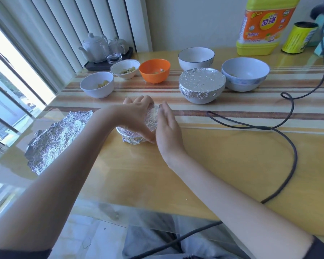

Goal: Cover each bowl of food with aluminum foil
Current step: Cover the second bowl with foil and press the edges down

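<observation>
1. table (223, 161) is carrying everything, glass top looking slick, so bowls are probably sliding if shoved sideways.
2. spare foil (52, 141) is lying crumpled at the left edge. thin and tear-happy i'd guess, so taking it by the edges is safest.
3. done bowl (202, 85) is sitting wrapped mid-table, with open bowls (97, 84) waiting behind it.
4. small bowl (137, 126) is sitting near the front, foil already over it. looks light, likely ceramic, so holding it at the rim and pressing gently.
5. left hand (137, 116) is cupping over its top, fingers curling round the foiled rim.
6. right hand (167, 126) is resting against its right side, fingers straight, not gripping.
</observation>
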